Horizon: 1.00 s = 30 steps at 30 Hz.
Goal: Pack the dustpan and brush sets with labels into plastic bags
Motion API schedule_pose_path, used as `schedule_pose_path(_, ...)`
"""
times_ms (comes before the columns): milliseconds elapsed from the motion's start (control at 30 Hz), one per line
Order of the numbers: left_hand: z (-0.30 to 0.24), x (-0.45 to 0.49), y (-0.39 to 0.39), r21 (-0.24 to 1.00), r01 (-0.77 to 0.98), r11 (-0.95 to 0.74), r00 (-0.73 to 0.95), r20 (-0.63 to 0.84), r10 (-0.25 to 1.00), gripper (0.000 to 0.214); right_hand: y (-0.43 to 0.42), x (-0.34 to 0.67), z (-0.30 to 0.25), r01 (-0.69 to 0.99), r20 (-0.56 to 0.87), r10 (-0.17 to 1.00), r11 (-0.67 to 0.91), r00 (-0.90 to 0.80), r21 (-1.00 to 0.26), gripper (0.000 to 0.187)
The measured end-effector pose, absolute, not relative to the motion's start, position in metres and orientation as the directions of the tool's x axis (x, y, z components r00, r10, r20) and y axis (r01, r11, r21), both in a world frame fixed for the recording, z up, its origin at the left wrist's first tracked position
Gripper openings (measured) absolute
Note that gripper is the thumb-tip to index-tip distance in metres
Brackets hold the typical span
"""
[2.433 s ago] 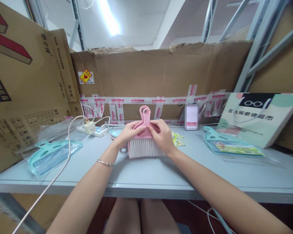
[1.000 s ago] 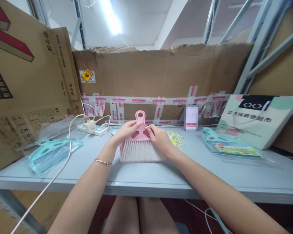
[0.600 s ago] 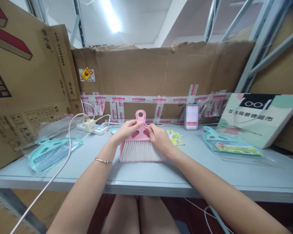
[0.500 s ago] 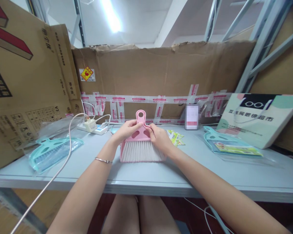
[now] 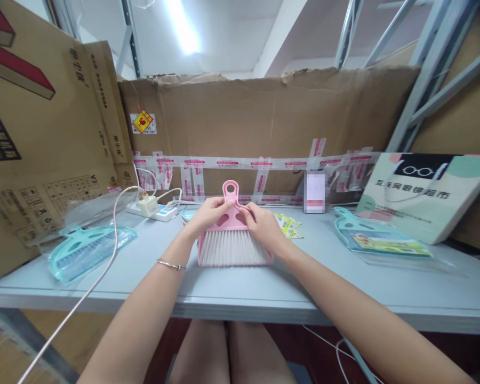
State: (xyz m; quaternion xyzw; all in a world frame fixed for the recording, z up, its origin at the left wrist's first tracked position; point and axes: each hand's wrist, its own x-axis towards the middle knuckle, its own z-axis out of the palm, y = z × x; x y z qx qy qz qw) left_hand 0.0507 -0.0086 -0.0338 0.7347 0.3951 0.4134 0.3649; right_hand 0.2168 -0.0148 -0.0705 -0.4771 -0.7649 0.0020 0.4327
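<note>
A pink hand brush (image 5: 235,246) with white bristles stands upright near the middle of the table, its handle with a round hole pointing up. Pink edges showing beside and below the bristles look like a dustpan (image 5: 200,246) lying against its back. My left hand (image 5: 213,212) is closed on the left side of the brush's handle base, thumb in front. On the opposite side, my right hand (image 5: 261,221) pinches the base with thumb and fingers. The fingers behind the brush are hidden.
Bagged blue brush-and-dustpan sets lie left (image 5: 88,253) and right (image 5: 378,234) on the table (image 5: 240,298). A power strip (image 5: 160,212) with a white cable, green-yellow cards (image 5: 290,226), a phone (image 5: 315,193) and a printed box (image 5: 424,197) stand around. Cardboard (image 5: 240,117) walls the back.
</note>
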Motion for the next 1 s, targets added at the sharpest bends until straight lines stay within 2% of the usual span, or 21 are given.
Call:
schedule_pose_path(133,-0.032,0.048,-0.008,0.828,0.299,-0.474,0.422,0.331,0.844,0.033,-0.015,0.219,-0.069,0.746,0.666,0.734,0.514,-0.128,-0.423,0.029)
schedule_pose_path(233,-0.035,0.047,-0.005,0.807,0.297,-0.510,0.415,0.371,0.831,0.027,-0.014,0.221,-0.067,0.722,0.672,0.733,0.521,-0.105,-0.455,0.031)
schedule_pose_path(433,-0.037,0.044,-0.001,0.821,0.256,-0.510,0.403,0.389,0.828,0.024,-0.009,0.229,-0.061,0.467,0.588,0.786,0.600,-0.192,-0.650,0.032)
schedule_pose_path(633,-0.032,0.039,-0.002,0.830,0.197,-0.522,0.490,0.378,0.786,0.028,-0.007,0.236,-0.057,0.381,0.532,0.812,0.583,-0.239,-0.718,0.032)
schedule_pose_path(733,-0.031,0.036,-0.003,0.837,0.196,-0.511,0.459,0.382,0.802,0.029,0.007,0.260,-0.050,0.271,0.446,0.853,0.512,-0.270,-0.815,0.041)
schedule_pose_path(800,-0.030,0.034,-0.003,0.831,0.226,-0.508,0.450,0.373,0.811,0.028,0.022,0.288,-0.050,0.338,0.361,0.915,0.402,-0.178,-0.851,0.043)
schedule_pose_path(833,-0.030,0.034,-0.004,0.828,0.240,-0.508,0.460,0.364,0.810,0.027,0.030,0.304,-0.052,0.465,0.311,0.945,0.320,-0.097,-0.825,0.040)
schedule_pose_path(900,-0.029,0.033,-0.005,0.822,0.256,-0.508,0.475,0.350,0.807,0.028,0.045,0.333,-0.060,0.779,0.168,0.983,0.052,0.070,-0.624,0.036)
schedule_pose_path(933,-0.029,0.033,-0.005,0.822,0.263,-0.505,0.474,0.347,0.810,0.027,0.051,0.346,-0.066,0.858,0.098,0.985,-0.074,0.144,-0.508,0.037)
schedule_pose_path(1000,-0.028,0.034,-0.006,0.824,0.281,-0.493,0.459,0.336,0.823,0.027,0.062,0.362,-0.079,0.894,0.027,0.972,-0.202,0.232,-0.400,0.036)
